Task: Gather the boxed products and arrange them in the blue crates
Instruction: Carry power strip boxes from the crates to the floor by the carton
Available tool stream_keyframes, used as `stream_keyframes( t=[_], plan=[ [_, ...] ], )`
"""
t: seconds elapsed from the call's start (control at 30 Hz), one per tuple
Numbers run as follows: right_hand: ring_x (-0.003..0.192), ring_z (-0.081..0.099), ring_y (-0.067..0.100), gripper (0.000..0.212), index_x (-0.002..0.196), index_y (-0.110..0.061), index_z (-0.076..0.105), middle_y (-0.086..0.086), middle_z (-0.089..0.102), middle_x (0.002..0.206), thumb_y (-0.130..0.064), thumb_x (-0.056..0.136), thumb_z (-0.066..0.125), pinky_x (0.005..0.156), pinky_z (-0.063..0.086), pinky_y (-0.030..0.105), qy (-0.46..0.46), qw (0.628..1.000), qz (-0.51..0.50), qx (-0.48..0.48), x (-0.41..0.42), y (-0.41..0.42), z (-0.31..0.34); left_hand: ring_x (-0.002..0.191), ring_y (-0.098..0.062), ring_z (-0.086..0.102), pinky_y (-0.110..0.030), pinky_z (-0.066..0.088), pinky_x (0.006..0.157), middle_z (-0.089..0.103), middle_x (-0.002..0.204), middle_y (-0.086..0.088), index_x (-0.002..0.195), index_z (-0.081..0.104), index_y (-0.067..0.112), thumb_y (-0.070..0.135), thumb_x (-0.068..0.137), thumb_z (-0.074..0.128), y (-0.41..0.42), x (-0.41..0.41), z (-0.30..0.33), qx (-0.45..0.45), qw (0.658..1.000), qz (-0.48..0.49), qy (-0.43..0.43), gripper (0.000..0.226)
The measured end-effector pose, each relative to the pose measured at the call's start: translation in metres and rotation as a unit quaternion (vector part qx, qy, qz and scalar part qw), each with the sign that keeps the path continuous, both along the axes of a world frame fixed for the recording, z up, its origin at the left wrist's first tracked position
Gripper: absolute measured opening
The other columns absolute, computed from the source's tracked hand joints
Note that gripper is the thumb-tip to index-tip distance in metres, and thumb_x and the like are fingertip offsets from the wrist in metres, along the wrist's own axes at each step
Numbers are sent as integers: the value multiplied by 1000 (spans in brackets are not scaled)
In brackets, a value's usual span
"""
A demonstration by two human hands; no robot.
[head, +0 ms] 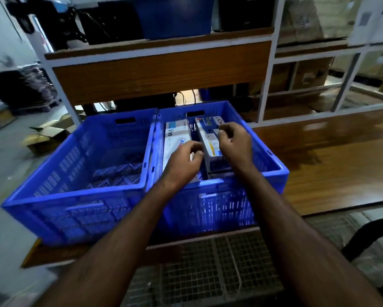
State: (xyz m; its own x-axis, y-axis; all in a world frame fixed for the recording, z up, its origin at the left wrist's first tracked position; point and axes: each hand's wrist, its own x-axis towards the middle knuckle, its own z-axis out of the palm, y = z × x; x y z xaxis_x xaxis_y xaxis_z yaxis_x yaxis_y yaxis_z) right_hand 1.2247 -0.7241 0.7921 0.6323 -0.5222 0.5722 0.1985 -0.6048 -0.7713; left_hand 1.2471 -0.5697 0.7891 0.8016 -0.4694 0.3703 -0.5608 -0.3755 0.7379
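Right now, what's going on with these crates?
A person is packing boxed products into the right blue crate. Both hands are inside it: the left hand sits by a long white box, and the right hand has its fingers curled on a smaller white box beside it. A few boxes already stand in that crate. The left blue crate alongside holds no upright boxes, as far as the blur shows.
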Motion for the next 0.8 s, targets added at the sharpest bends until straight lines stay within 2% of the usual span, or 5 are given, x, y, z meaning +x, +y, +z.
stream_keyframes(
  t=[0.1, 0.33, 0.57, 0.67, 0.8],
  plan=[
    [88, 64, 16, 20, 104, -9, 64, 5, 67, 98, -10, 86, 55, 74, 50, 22, -101, 994, 25, -41, -19, 16, 2, 112, -12, 57, -25, 44, 97, 64, 119, -1, 122, 60, 11, 14, 96, 54, 22, -7, -4, 20, 999, -35, -15, 27],
    [105, 63, 14, 35, 119, -10, 60, 3, 64, 115, -13, 83, 60, 87, 54, 34, -58, 998, 3, -10, -87, 71, -30, 103, -13, 62, -29, 50, 91, 67, 108, -2, 113, 64, 11, 25, 87, 48, 54, -33, -7, -34, 992, -121, -19, 33],
    [106, 61, 17, 41, 124, -15, 56, 4, 62, 117, -19, 82, 60, 87, 53, 33, -27, 982, -186, -1, -196, 147, -65, 103, -10, 58, -12, 38, 93, 69, 109, -7, 108, 68, 6, 35, 82, 48, 93, -80, -32, -69, 959, -264, -69, 43],
    [104, 60, 16, 43, 124, -16, 57, 4, 62, 116, -21, 81, 61, 82, 52, 27, 20, 968, -251, 12, -266, 187, -85, 101, -8, 56, -23, 40, 95, 68, 104, -4, 106, 69, 8, 39, 81, 47, 103, -130, -45, -72, 947, -313, -20, 46],
    [99, 60, 13, 41, 120, -12, 60, 5, 63, 111, -25, 81, 60, 86, 47, 18, 67, 920, -385, 8, -377, 234, -102, 105, -23, 61, -39, 45, 97, 68, 105, -5, 107, 69, 11, 32, 82, 51, 99, -228, -61, -7, 900, -435, 31, 37]
  ],
)
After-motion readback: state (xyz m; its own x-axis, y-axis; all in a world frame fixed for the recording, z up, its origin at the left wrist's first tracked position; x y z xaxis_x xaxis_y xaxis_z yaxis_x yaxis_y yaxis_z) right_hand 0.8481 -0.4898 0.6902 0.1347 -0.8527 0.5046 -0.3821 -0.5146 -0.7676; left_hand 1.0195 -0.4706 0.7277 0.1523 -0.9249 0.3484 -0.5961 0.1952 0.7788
